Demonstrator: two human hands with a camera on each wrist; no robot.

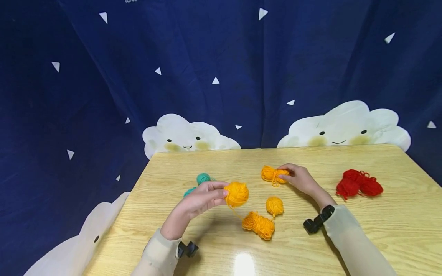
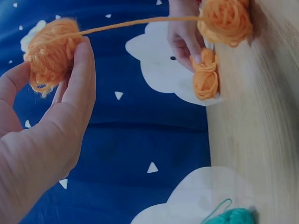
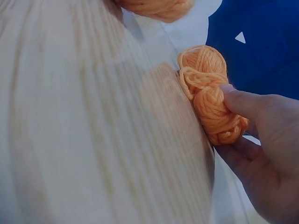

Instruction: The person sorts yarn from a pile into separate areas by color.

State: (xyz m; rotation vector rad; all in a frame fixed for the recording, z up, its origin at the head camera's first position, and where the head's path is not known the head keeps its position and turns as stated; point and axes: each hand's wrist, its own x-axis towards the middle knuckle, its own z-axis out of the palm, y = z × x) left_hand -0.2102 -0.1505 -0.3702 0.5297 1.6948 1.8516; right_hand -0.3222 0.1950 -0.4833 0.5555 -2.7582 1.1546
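Note:
My left hand (image 1: pixel 205 197) holds an orange ball of yarn (image 1: pixel 236 194) between thumb and fingers, raised above the table. In the left wrist view a strand runs from this ball (image 2: pixel 53 56) to another orange bundle (image 2: pixel 226 21). Farther back, my right hand (image 1: pixel 301 178) pinches the right end of an orange yarn skein (image 1: pixel 272 174) tied round its middle. The right wrist view shows the thumb on top of that skein (image 3: pixel 210 100), with some fingertips hidden behind it. Between the hands lie a loose orange skein (image 1: pixel 259 225) and a small orange ball (image 1: pixel 274 206).
Red yarn bundles (image 1: pixel 359 184) lie on the right side of the wooden table (image 1: pixel 297 249). Teal yarn (image 1: pixel 203 178) sits behind my left hand, partly covered by it. A dark blue curtain (image 1: pixel 241 57) with white clouds hangs along the table's back edge.

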